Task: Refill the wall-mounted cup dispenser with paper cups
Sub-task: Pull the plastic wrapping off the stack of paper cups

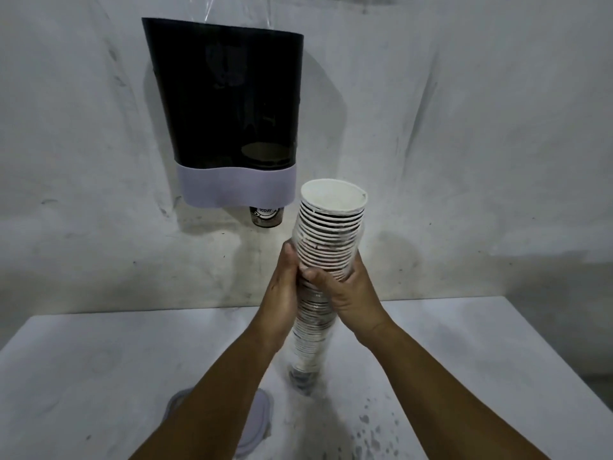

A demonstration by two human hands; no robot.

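Against the scuffed wall [464,127] hangs the dark dispenser [229,104] — one cup [266,216] poking from its base. Above the table [83,376] we clasp a tall cup stack [326,247] (mouth upward), left hand [281,293] and right hand [351,297] fingers wrapped round it.

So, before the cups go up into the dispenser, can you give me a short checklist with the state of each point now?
1. Both hands on the stack: ok. The left hand and right hand clasp the cup stack at its middle.
2. Plastic sleeve off the cups: not ok, clear wrap covers most of the stack.
3. Dispenser top open: cannot tell, its top edge is hard to read.
4. Room inside: cannot tell, the dark cover hides most of the inside.
5. Outlet working: ok, one cup pokes out below.
6. Lid out of the way: ok, it lies on the table.
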